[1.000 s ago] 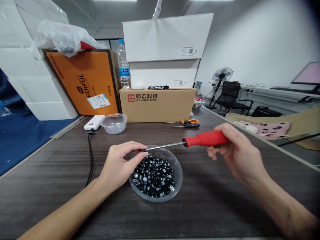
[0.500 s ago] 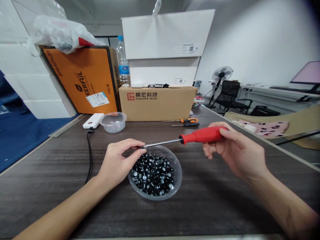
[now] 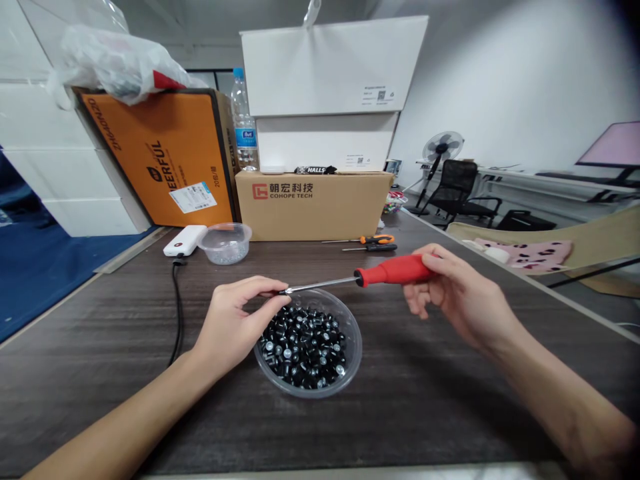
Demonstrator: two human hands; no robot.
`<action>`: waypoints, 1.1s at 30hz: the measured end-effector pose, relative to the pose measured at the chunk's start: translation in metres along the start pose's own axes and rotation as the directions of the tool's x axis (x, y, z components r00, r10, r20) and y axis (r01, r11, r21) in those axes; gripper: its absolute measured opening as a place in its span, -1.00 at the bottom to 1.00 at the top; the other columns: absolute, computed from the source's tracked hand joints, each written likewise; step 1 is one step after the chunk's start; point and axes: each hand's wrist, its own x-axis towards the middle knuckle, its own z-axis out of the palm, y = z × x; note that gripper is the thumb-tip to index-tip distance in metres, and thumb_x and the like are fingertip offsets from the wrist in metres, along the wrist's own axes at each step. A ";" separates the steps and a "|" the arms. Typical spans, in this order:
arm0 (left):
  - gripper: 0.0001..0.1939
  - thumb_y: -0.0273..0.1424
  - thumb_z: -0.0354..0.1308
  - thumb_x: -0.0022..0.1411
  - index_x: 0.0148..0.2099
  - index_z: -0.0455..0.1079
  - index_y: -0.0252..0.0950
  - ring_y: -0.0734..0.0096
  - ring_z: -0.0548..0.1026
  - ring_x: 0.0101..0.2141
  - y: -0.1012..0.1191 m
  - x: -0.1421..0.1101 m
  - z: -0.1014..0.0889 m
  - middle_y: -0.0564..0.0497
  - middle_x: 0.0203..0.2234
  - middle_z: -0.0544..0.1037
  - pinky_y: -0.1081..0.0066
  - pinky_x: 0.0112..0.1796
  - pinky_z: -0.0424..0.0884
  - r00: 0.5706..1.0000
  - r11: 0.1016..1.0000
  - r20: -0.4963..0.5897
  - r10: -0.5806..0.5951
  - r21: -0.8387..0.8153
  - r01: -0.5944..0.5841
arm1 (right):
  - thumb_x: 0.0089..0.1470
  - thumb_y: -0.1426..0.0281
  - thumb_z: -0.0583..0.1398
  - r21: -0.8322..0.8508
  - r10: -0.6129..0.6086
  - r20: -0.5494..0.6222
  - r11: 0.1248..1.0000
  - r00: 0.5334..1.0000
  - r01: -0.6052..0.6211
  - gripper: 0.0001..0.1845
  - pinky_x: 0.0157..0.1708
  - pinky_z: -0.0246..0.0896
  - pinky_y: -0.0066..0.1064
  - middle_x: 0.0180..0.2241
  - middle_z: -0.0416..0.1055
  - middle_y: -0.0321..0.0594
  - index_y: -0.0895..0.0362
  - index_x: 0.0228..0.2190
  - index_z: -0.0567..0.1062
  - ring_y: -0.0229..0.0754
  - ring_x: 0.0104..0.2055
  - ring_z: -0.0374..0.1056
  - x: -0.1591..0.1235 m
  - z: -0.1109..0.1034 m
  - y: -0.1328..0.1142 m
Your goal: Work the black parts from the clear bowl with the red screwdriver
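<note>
Dark wood-grain tabletop here, and over a clear plastic bowl of black studs a red-handled screwdriver runs nearly level, tip pointing left: left hand pinches the shaft end between closed fingers, right hand curls its fingers round the handle.
</note>
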 end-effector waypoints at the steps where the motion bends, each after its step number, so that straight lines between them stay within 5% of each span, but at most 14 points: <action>1: -0.91 -0.47 0.33 0.21 -0.21 0.60 -0.21 0.48 0.61 -0.36 0.000 0.000 0.000 0.11 -0.34 0.68 0.52 -0.24 0.52 1.000 1.000 0.001 0.002 0.001 -0.002 | 0.05 0.03 0.25 -0.026 0.007 -0.012 1.000 1.000 -0.007 -0.60 -0.75 0.16 -0.46 -0.67 0.42 -0.26 0.05 -0.38 0.27 -0.16 -0.71 0.31 0.001 -0.001 0.001; 5: -0.89 -0.48 0.34 0.21 -0.20 0.60 -0.21 0.52 0.61 -0.35 0.000 0.000 0.000 0.13 -0.34 0.68 0.57 -0.23 0.51 1.000 1.000 -0.001 0.008 0.000 -0.008 | 0.13 -0.05 0.18 -0.072 0.024 -0.039 0.997 0.999 -0.027 -0.56 -0.81 0.06 -0.50 -0.74 0.34 -0.27 0.09 -0.36 0.32 -0.20 -0.77 0.24 0.004 -0.002 0.006; 11: -0.90 -0.50 0.33 0.20 -0.21 0.60 -0.22 0.53 0.60 -0.36 0.000 -0.001 -0.001 0.13 -0.35 0.68 0.58 -0.24 0.51 1.000 1.000 -0.009 0.030 -0.010 -0.030 | -0.03 0.01 0.27 -0.026 0.024 0.020 0.999 1.000 -0.023 -0.54 -0.73 0.22 -0.41 -0.56 0.51 -0.19 0.05 -0.26 0.28 -0.10 -0.66 0.38 0.000 0.000 0.002; 19: -0.89 -0.51 0.34 0.20 -0.21 0.60 -0.23 0.53 0.61 -0.36 0.001 0.001 -0.001 0.13 -0.34 0.68 0.58 -0.24 0.52 0.999 0.999 -0.008 0.035 0.007 -0.035 | 0.15 -0.04 0.18 -0.095 0.017 -0.018 0.995 1.000 -0.019 -0.56 -0.78 0.11 -0.48 -0.76 0.31 -0.30 0.10 -0.37 0.36 -0.22 -0.77 0.22 0.003 -0.005 0.008; 25: -0.90 -0.47 0.35 0.19 -0.21 0.61 -0.21 0.52 0.60 -0.39 -0.005 0.002 -0.001 0.13 -0.37 0.67 0.57 -0.24 0.54 0.999 1.000 -0.040 0.003 0.010 -0.003 | 0.07 0.01 0.20 0.001 0.007 0.110 1.000 0.994 -0.007 -0.59 -0.67 0.26 -0.38 -0.51 0.53 -0.15 0.06 -0.23 0.33 -0.07 -0.60 0.42 -0.001 -0.004 0.003; 33: -0.89 -0.47 0.34 0.19 -0.20 0.61 -0.21 0.52 0.61 -0.39 -0.007 0.000 -0.002 0.13 -0.35 0.68 0.57 -0.25 0.54 1.000 1.000 -0.024 0.002 0.011 -0.001 | 0.15 -0.10 0.14 -0.087 0.035 0.021 0.996 0.999 -0.033 -0.49 -0.77 0.13 -0.47 -0.72 0.37 -0.23 0.12 -0.30 0.34 -0.18 -0.75 0.27 0.003 -0.004 0.007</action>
